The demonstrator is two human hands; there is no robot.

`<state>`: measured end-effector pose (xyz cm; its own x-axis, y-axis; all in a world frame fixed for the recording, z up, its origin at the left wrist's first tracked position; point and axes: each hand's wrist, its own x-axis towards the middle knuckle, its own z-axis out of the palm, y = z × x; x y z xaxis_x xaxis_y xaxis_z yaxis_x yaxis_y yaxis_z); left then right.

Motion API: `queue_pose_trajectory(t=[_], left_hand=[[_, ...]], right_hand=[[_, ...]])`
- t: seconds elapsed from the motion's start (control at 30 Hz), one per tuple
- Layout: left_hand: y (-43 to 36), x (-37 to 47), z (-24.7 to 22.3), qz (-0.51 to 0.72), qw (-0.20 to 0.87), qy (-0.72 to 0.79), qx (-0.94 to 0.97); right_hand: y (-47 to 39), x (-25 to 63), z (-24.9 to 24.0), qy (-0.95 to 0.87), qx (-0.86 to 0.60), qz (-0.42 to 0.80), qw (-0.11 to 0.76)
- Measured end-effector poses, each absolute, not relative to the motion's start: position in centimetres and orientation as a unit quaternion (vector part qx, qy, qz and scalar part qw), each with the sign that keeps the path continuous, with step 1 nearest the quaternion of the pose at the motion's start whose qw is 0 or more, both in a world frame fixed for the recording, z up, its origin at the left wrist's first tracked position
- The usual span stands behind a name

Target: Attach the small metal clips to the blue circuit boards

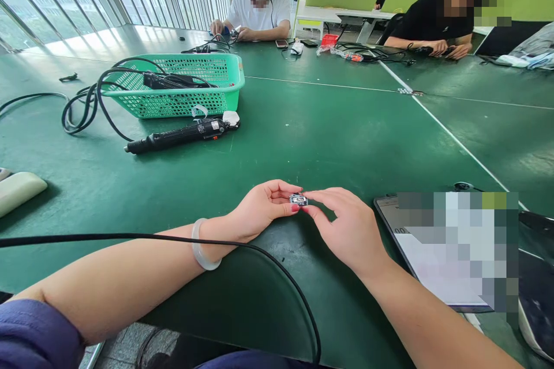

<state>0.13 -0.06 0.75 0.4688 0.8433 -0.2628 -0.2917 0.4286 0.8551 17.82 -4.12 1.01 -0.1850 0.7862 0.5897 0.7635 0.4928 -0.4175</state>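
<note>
Head view, looking forward and down over a green table [329,138].

Left hand [259,207] and right hand [346,230] meet just above the table's near edge, at 6 o'clock in the picture. Between them sits a small dark component [298,199] with pale markings; too small to make out further. Left fingers [283,187] curl in from 9 o'clock and pinch it, thumb beneath. Right fingers [322,195] close on it from 3 o'clock, tips touching its right end. Both hands shut onto the same piece, which is held slightly off the table surface. A pale bangle [201,248] rings the left wrist.

A black cable [130,236] runs from the left edge, crosses over the left forearm and drops off the table's near edge at 6 o'clock.

At 10 o'clock from the hands, well apart: a black electric screwdriver [182,134] lying flat, its tip pointing to 8 o'clock. Just behind it stands a green mesh basket [173,101] with dark cords inside and looping out to the left.

At 3 o'clock, near the right hand: a tablet [389,213], screen blurred.

At 9 o'clock, by the left edge: a cream padded object [19,189].

Far side of the table, 12 o'clock: a person in a white shirt [259,8], hands on small items. At 1 to 2 o'clock: a person in a black shirt [433,23], hands resting on the table among cables.
</note>
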Motion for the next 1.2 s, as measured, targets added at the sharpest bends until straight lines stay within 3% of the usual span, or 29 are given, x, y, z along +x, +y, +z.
queue_pose_trajectory(t=[0.87,1.2], left_hand=[[-0.1,0.2,1.5,0.374,0.755,0.378,0.383],[-0.1,0.1,1.8,0.373,0.749,0.394,0.379]], right_hand=[[-4.0,17.8,0.6,-0.75,-0.531,0.036,0.392],[-2.1,18.0,0.0,-0.709,-0.572,0.122,0.393]])
